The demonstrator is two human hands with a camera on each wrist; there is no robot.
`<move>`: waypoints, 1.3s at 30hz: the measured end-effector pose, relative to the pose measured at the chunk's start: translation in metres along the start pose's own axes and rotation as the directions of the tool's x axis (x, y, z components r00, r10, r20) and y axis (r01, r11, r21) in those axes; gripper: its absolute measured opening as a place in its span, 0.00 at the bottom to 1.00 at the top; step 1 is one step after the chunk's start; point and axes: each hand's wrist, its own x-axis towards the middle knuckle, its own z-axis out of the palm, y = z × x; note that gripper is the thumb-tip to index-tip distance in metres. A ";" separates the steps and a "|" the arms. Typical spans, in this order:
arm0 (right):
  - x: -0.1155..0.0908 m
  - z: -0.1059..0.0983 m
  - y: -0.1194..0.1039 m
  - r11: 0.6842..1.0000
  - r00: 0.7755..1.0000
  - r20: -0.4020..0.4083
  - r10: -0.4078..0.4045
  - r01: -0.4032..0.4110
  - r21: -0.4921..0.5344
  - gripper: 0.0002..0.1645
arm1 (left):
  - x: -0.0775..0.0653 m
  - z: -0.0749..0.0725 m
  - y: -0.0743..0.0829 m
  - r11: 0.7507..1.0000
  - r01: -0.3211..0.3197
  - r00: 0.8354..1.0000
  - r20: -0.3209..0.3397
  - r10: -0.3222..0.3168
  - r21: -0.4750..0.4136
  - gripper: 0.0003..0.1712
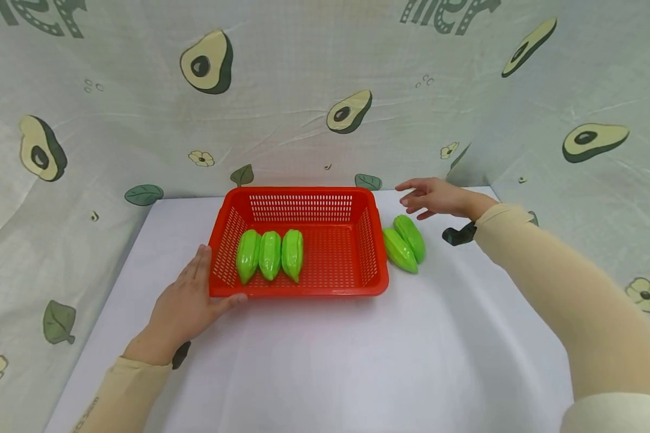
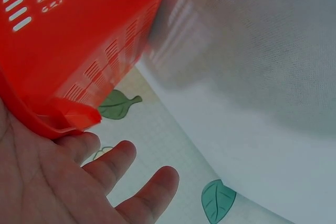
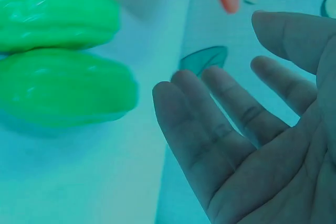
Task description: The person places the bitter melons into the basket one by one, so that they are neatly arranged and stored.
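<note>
A red plastic basket [image 1: 303, 291] stands on the white table, its walls slotted. Inside, on its left half, three glossy green ridged fruits [image 1: 271, 255], shaped like star fruit, lie side by side. Two more such fruits [image 1: 401, 251] lie together on the table just outside the right wall. My left hand [image 1: 186, 307] rests against the basket's front left corner, fingers along the left side and thumb at the front rim; its palm meets the rim [image 2: 26, 111] in the left wrist view. Holding nothing, my right hand [image 1: 433, 197] hovers just beyond the two loose fruits [image 3: 68, 87], fingers slightly bent and spread.
A white cloth covers the table [image 1: 325, 361]. Behind and at both sides hangs a pale curtain [image 1: 281, 120] printed with avocados, leaves and flowers. The basket's back wall stands near the table's far edge.
</note>
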 end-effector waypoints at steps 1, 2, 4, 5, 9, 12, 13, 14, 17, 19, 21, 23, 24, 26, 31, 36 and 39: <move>-0.001 0.001 0.006 1.000 1.000 -0.002 0.011 -0.011 0.004 0.30 | 0.000 0.000 0.000 1.000 -0.001 1.000 0.000 0.001 0.001 0.73; -0.003 0.003 0.012 1.000 1.000 -0.002 0.018 -0.018 -0.001 0.31 | 0.000 0.000 0.000 1.000 -0.001 1.000 0.001 0.001 0.001 0.73; -0.005 0.007 0.023 1.000 1.000 -0.002 0.031 -0.031 -0.002 0.32 | 0.000 0.000 0.001 1.000 -0.003 1.000 0.003 0.003 0.002 0.74; -0.006 0.009 0.028 0.999 0.999 -0.002 0.032 -0.032 -0.012 0.32 | 0.000 0.000 0.001 1.000 -0.003 1.000 0.005 0.003 0.001 0.74; -0.006 0.016 0.045 0.998 1.000 -0.013 0.029 -0.029 -0.058 0.31 | 0.000 -0.001 0.003 1.000 -0.003 1.000 0.008 0.003 -0.001 0.74; -0.004 0.021 0.056 0.995 1.000 -0.014 0.028 -0.029 -0.091 0.30 | 0.000 -0.001 0.004 1.000 -0.001 1.000 0.007 0.001 -0.002 0.74; -0.003 0.022 0.059 0.995 0.999 -0.014 0.032 -0.033 -0.097 0.30 | -0.001 -0.001 0.004 1.000 -0.001 1.000 0.007 0.001 -0.002 0.74; -0.002 0.023 0.062 0.994 0.999 -0.016 0.042 -0.043 -0.102 0.30 | -0.001 -0.001 0.004 1.000 -0.001 1.000 0.007 0.001 -0.002 0.74; 0.000 0.027 0.068 0.990 0.999 -0.014 0.053 -0.054 -0.130 0.30 | -0.001 -0.001 0.004 1.000 0.000 1.000 0.007 0.000 -0.003 0.74; 0.001 0.029 0.071 0.988 0.998 -0.024 0.059 -0.062 -0.139 0.30 | -0.001 -0.001 0.004 1.000 0.001 1.000 0.008 -0.001 -0.004 0.74; 0.000 0.030 0.071 0.987 0.998 -0.027 0.054 -0.058 -0.149 0.31 | -0.001 -0.001 0.005 1.000 0.003 1.000 0.009 -0.003 -0.004 0.75; 0.000 0.031 0.072 0.987 0.998 -0.037 0.053 -0.058 -0.148 0.31 | -0.001 -0.001 0.005 1.000 0.005 1.000 0.011 -0.005 -0.003 0.75; 0.000 0.031 0.073 0.987 0.998 -0.040 0.054 -0.059 -0.146 0.31 | -0.001 -0.001 0.005 1.000 0.007 1.000 0.013 -0.007 -0.002 0.75; -0.001 0.031 0.074 0.988 0.998 -0.043 0.056 -0.062 -0.144 0.32 | -0.001 -0.001 0.005 1.000 0.011 1.000 0.017 -0.011 -0.002 0.75; -0.002 0.031 0.077 0.991 0.998 -0.028 0.060 -0.063 -0.119 0.33 | 0.000 -0.002 0.005 1.000 0.013 1.000 0.021 -0.013 -0.003 0.75; -0.004 0.032 0.077 0.988 0.997 -0.022 0.068 -0.070 -0.136 0.31 | 0.000 -0.002 0.004 1.000 0.019 1.000 0.022 -0.019 -0.002 0.74; -0.005 0.032 0.076 0.987 0.997 -0.023 0.076 -0.079 -0.140 0.29 | -0.001 -0.003 0.004 1.000 0.024 0.999 0.025 -0.023 -0.001 0.74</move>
